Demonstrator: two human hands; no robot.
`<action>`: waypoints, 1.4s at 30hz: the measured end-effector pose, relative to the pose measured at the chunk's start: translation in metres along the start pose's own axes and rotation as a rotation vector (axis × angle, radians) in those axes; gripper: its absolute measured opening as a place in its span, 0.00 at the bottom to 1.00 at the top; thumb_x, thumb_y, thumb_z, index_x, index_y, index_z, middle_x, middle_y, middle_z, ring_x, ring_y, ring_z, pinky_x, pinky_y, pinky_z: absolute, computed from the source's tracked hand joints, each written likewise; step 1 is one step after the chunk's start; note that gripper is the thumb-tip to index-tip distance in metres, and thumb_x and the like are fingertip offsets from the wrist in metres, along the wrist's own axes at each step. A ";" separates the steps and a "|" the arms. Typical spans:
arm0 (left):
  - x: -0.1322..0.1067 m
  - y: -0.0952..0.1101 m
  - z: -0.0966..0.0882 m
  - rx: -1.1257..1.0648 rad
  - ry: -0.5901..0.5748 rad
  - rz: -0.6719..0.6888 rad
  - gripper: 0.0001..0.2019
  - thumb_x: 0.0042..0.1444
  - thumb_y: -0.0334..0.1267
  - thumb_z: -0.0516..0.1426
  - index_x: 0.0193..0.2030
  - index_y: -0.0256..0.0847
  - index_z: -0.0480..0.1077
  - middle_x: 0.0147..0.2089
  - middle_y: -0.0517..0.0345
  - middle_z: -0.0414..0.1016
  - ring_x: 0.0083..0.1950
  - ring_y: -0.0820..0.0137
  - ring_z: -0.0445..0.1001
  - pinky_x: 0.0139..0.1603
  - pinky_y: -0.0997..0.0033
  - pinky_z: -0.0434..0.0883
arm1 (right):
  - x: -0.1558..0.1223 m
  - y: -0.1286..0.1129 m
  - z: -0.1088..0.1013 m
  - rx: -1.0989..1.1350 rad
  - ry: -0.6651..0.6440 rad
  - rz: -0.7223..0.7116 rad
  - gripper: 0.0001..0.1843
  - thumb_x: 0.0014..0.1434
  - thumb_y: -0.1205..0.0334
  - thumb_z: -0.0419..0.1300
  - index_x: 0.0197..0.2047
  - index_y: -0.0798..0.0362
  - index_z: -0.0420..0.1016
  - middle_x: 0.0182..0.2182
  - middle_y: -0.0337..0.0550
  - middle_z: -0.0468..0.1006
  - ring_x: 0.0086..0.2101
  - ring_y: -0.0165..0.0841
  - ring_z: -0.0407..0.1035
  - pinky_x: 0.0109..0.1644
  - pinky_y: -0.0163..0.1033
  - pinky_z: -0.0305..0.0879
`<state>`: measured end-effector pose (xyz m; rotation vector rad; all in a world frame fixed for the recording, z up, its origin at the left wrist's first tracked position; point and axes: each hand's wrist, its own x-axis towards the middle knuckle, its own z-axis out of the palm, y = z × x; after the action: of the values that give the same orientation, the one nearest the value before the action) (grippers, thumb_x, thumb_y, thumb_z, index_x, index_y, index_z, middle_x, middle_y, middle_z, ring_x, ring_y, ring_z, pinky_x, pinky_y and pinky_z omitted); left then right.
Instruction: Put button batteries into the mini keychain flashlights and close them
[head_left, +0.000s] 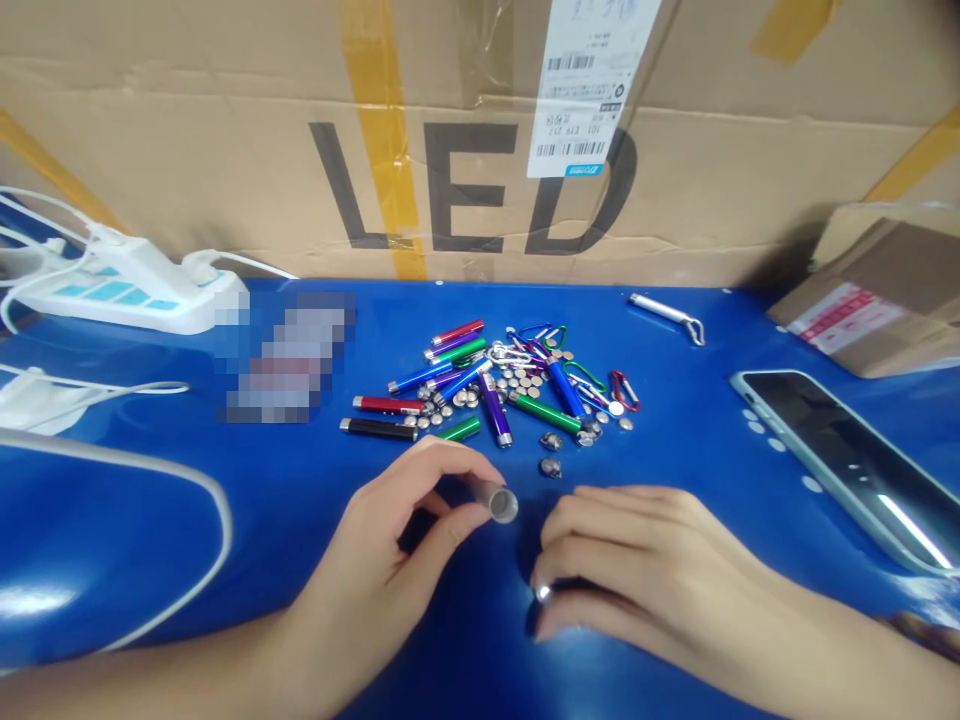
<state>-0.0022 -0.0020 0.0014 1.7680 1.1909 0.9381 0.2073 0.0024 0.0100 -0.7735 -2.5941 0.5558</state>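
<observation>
My left hand [409,530] is closed around a silver flashlight tube [501,503], its hollow end turned toward my right hand. A small shiny round metal piece [542,594], perhaps a button cell, is pinched between the thumb and fingers of my right hand [637,570], just above the blue table. Beyond both hands lies a pile of coloured tubes, among them a purple tube [495,408] and a green tube [546,411]. Button cells [521,382] and carabiner clips [585,376] are scattered among them. Two small dark metal caps [551,467] rest nearest my hands.
A phone [847,460] lies at the right, with a small cardboard box [877,300] behind it. A silver flashlight with a clip [664,312] sits at the back. A power strip [142,290] and white cables [214,490] are at the left. A large carton [262,200] stands behind everything.
</observation>
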 end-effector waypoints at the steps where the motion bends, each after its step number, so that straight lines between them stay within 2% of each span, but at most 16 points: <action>1: 0.000 0.000 0.000 0.004 -0.003 0.004 0.09 0.57 0.28 0.54 0.39 0.47 0.70 0.40 0.65 0.74 0.40 0.77 0.73 0.37 0.84 0.71 | 0.000 0.001 0.000 0.028 -0.004 0.040 0.11 0.63 0.56 0.53 0.33 0.50 0.73 0.29 0.35 0.74 0.30 0.24 0.69 0.32 0.30 0.61; 5: 0.000 0.000 0.000 0.014 -0.010 0.008 0.08 0.56 0.29 0.55 0.39 0.47 0.70 0.40 0.66 0.74 0.35 0.79 0.72 0.36 0.84 0.70 | -0.001 0.003 0.002 0.054 -0.011 0.111 0.10 0.61 0.55 0.56 0.33 0.51 0.72 0.30 0.35 0.75 0.31 0.25 0.71 0.33 0.28 0.64; 7: 0.000 0.001 0.000 0.017 -0.008 0.005 0.08 0.56 0.29 0.55 0.39 0.47 0.70 0.40 0.65 0.74 0.34 0.79 0.72 0.36 0.84 0.71 | 0.000 0.004 0.003 0.007 0.030 0.114 0.10 0.59 0.52 0.57 0.37 0.50 0.72 0.31 0.36 0.76 0.31 0.26 0.72 0.33 0.29 0.64; 10: 0.000 0.003 0.000 0.019 0.007 -0.002 0.07 0.57 0.31 0.55 0.39 0.48 0.71 0.39 0.65 0.74 0.36 0.77 0.72 0.36 0.83 0.71 | 0.000 0.005 0.004 -0.068 0.093 0.128 0.18 0.56 0.49 0.59 0.45 0.50 0.72 0.32 0.37 0.76 0.29 0.27 0.71 0.30 0.29 0.65; 12: -0.001 0.003 0.000 0.021 0.016 -0.010 0.07 0.57 0.31 0.55 0.39 0.48 0.71 0.39 0.65 0.74 0.36 0.77 0.72 0.36 0.83 0.71 | 0.000 0.006 0.004 -0.079 0.092 0.139 0.17 0.57 0.50 0.59 0.47 0.49 0.73 0.31 0.38 0.75 0.28 0.27 0.71 0.30 0.29 0.65; 15: -0.001 0.002 0.000 0.030 0.014 -0.028 0.06 0.56 0.32 0.56 0.39 0.47 0.71 0.39 0.65 0.74 0.34 0.77 0.71 0.36 0.82 0.71 | -0.001 0.006 0.005 -0.051 0.069 0.138 0.11 0.62 0.57 0.55 0.44 0.47 0.76 0.32 0.38 0.74 0.29 0.26 0.71 0.32 0.29 0.66; 17: -0.001 0.002 0.000 0.035 0.006 -0.038 0.06 0.56 0.32 0.56 0.39 0.47 0.71 0.39 0.64 0.74 0.34 0.77 0.71 0.36 0.81 0.71 | -0.002 0.006 0.006 -0.017 0.070 0.160 0.10 0.63 0.59 0.54 0.41 0.47 0.77 0.33 0.38 0.75 0.29 0.25 0.71 0.33 0.28 0.66; 22: 0.000 0.002 0.000 0.053 -0.009 -0.034 0.06 0.57 0.33 0.55 0.39 0.45 0.71 0.39 0.61 0.74 0.31 0.76 0.70 0.34 0.79 0.71 | 0.001 0.007 0.004 0.061 0.076 0.264 0.05 0.58 0.58 0.60 0.35 0.49 0.74 0.31 0.34 0.75 0.28 0.23 0.71 0.30 0.26 0.66; 25: 0.000 0.004 -0.001 0.093 -0.017 -0.020 0.05 0.57 0.34 0.55 0.38 0.45 0.72 0.36 0.61 0.74 0.32 0.74 0.70 0.34 0.78 0.71 | 0.003 0.006 0.003 0.071 0.107 0.241 0.03 0.58 0.61 0.60 0.35 0.50 0.74 0.30 0.34 0.76 0.27 0.23 0.71 0.29 0.25 0.66; 27: 0.001 0.004 -0.001 0.126 -0.038 -0.008 0.05 0.56 0.33 0.56 0.38 0.45 0.72 0.34 0.61 0.74 0.32 0.74 0.69 0.34 0.78 0.70 | 0.002 0.004 0.001 0.054 0.176 0.209 0.03 0.59 0.63 0.59 0.35 0.51 0.74 0.30 0.35 0.77 0.27 0.24 0.72 0.30 0.26 0.67; 31: 0.000 0.005 -0.003 0.157 -0.067 0.004 0.07 0.57 0.34 0.55 0.39 0.46 0.74 0.33 0.61 0.74 0.33 0.73 0.70 0.35 0.77 0.70 | 0.000 -0.004 -0.004 0.013 0.450 0.180 0.02 0.57 0.65 0.61 0.34 0.51 0.74 0.29 0.37 0.79 0.29 0.26 0.73 0.32 0.28 0.70; 33: 0.000 0.005 -0.003 0.151 -0.089 0.016 0.08 0.57 0.35 0.55 0.40 0.47 0.74 0.34 0.61 0.74 0.34 0.73 0.71 0.35 0.77 0.70 | -0.002 -0.007 -0.005 0.000 0.544 0.167 0.02 0.55 0.66 0.62 0.34 0.51 0.75 0.29 0.37 0.79 0.29 0.27 0.74 0.33 0.28 0.71; 35: 0.000 0.005 -0.003 0.143 -0.117 0.029 0.08 0.57 0.35 0.56 0.41 0.47 0.75 0.34 0.61 0.75 0.34 0.73 0.71 0.36 0.77 0.70 | -0.003 -0.009 -0.006 0.012 0.555 0.150 0.03 0.54 0.67 0.63 0.35 0.51 0.75 0.29 0.37 0.79 0.30 0.28 0.74 0.32 0.28 0.72; 42: 0.001 0.005 -0.003 0.136 -0.157 0.027 0.08 0.57 0.34 0.55 0.40 0.47 0.74 0.31 0.62 0.73 0.32 0.74 0.71 0.33 0.79 0.69 | -0.004 -0.004 -0.004 0.061 0.471 0.082 0.07 0.57 0.68 0.60 0.38 0.50 0.77 0.32 0.40 0.80 0.33 0.29 0.75 0.34 0.29 0.74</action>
<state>-0.0032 -0.0019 0.0069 1.9321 1.1554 0.7328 0.2102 -0.0024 0.0143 -0.8725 -2.1124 0.4134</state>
